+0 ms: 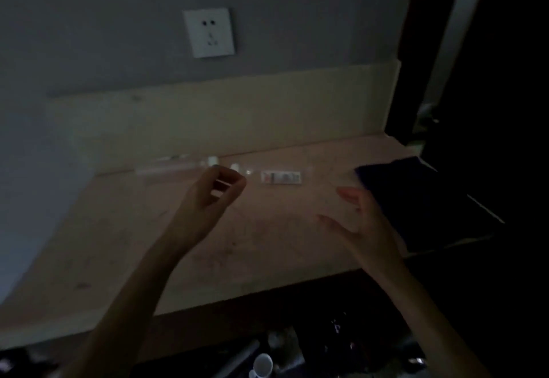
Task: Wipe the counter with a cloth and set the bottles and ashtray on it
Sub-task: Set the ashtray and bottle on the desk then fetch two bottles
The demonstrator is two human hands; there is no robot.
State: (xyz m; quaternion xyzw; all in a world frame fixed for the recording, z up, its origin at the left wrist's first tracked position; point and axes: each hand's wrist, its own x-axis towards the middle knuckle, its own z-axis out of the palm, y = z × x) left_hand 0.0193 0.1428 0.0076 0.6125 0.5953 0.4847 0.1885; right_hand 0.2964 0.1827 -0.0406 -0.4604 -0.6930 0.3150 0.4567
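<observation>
Dim, blurry frame. Two clear bottles lie on their sides on the counter [118, 229] at the back edge: one bottle [166, 166] runs leftward beyond the left hand [214, 196], the labelled bottle [280, 177] sits just right of that hand's fingertips, caps facing each other. Left hand is curled, fingers pinched near the caps; cannot tell if it actually grips anything. Right hand [362, 220] is spread and empty, hovering over the counter just beside a dark cloth [416, 199] lying at its right.

Judgement: bottles are already on the counter, though lying flat. No ashtray visible, so that is left. Wiping state unclear; faint smudges show between the hands. Wall socket [208, 32] above. Dark clutter below the counter edge, unreadable. Nothing blocks the hands.
</observation>
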